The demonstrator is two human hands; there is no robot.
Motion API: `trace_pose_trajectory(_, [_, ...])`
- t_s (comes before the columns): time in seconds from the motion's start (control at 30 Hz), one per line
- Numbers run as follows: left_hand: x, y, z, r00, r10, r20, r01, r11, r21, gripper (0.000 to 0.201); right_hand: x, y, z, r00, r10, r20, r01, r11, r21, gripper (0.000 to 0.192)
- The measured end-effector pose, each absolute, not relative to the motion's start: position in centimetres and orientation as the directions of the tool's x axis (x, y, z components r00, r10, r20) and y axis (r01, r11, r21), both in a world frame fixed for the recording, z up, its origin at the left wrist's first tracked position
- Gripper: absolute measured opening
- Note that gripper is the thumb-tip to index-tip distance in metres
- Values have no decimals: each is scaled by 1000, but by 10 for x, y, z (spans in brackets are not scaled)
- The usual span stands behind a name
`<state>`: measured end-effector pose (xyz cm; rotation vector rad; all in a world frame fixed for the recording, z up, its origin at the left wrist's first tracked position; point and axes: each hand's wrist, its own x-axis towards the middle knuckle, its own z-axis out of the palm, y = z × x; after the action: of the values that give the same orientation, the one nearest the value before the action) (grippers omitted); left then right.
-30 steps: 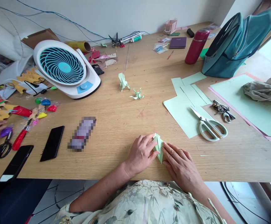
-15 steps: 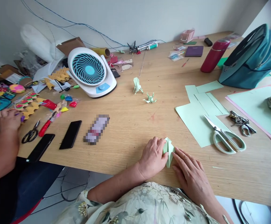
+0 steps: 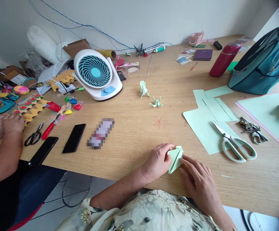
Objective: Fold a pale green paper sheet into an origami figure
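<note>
A small piece of folded light-green paper (image 3: 175,159) lies between my two hands at the front of the table, creased into a narrow pointed shape with a flap on its left. My left hand (image 3: 157,162) pinches its left edge between thumb and fingers. On the other side, my right hand (image 3: 199,178) holds the right edge at the fingertips, its fingers bent and close together. Farther back stand two folded green paper figures, an upright one (image 3: 143,89) and a spiky, low one (image 3: 156,102).
Large white-handled scissors (image 3: 238,144) lie partly over green paper sheets (image 3: 199,128), beside keys (image 3: 251,128). A red bottle (image 3: 224,61) and a teal bag (image 3: 257,64) stand behind. Leftward are a fan (image 3: 96,73), phones (image 3: 74,138) and a co-worker's hands (image 3: 12,125).
The folded paper has turned and tilted; a broader flap now shows on its left side. My hands have shifted slightly with it, and the whole view has moved a little.
</note>
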<state>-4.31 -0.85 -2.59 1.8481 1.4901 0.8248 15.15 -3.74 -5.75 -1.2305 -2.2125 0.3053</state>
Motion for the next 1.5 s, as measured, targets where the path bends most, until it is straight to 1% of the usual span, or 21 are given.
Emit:
trace_pose_trajectory(0.1, [-46, -7, -23, 147, 989, 4, 564, -88, 821, 44, 147, -37, -55, -366, 856, 365, 668, 514, -537, 28])
trace_pose_trajectory(0.17, [-48, -6, -23, 165, 985, -52, 523, -43, 851, 44, 143, -37, -54, -336, 871, 359, 644, 491, -587, 27])
trace_pose_trajectory(0.27, [-50, -6, -25, 188, 978, -87, 406, 4, 914, 41, 139, -35, -54, -297, 886, 356, 638, 462, -616, 25])
trace_pose_trajectory(0.33, [-51, -5, -27, 190, 977, -99, 323, 33, 946, 37, 137, -34, -53, -277, 890, 363, 648, 452, -614, 25])
trace_pose_trajectory(0.43, [-51, -4, -31, 208, 970, -123, 218, 77, 973, 32, 136, -30, -51, -284, 867, 411, 683, 483, -548, 27])
trace_pose_trajectory(0.57, [-52, -1, -34, 232, 963, -137, 117, 112, 987, 32, 137, -23, -46, -363, 806, 467, 701, 567, -434, 36])
trace_pose_trajectory(0.73, [-54, 4, -30, 265, 949, -170, 60, 159, 985, 32, 137, -18, -44, -470, 774, 424, 673, 625, -396, 44])
trace_pose_trajectory(0.93, [-56, 8, -27, 286, 930, -232, -24, 249, 968, 31, 139, -14, -46, -530, 756, 383, 683, 649, -336, 49])
trace_pose_trajectory(1.07, [-58, 9, -27, 302, 907, -293, -139, 346, 928, 25, 141, -12, -42, -549, 736, 395, 694, 665, -275, 48])
trace_pose_trajectory(1.17, [-58, 9, -28, 330, 890, -315, -227, 399, 889, 24, 141, -12, -39, -558, 719, 415, 700, 676, -229, 43])
trace_pose_trajectory(1.23, [-57, 8, -28, 338, 886, -317, -238, 406, 883, 25, 142, -12, -37, -553, 716, 426, 705, 675, -217, 38])
trace_pose_trajectory(1.33, [-55, 7, -24, 337, 894, -296, -187, 372, 909, 31, 142, -12, -37, -531, 722, 444, 713, 663, -226, 32])
trace_pose_trajectory(1.43, [-55, 5, -18, 362, 897, -254, -98, 307, 947, 46, 141, -11, -37, -484, 742, 464, 726, 636, -260, 31])
trace_pose_trajectory(1.5, [-56, 3, -15, 412, 872, -263, -53, 312, 949, 61, 140, -10, -38, -446, 760, 473, 730, 614, -299, 32])
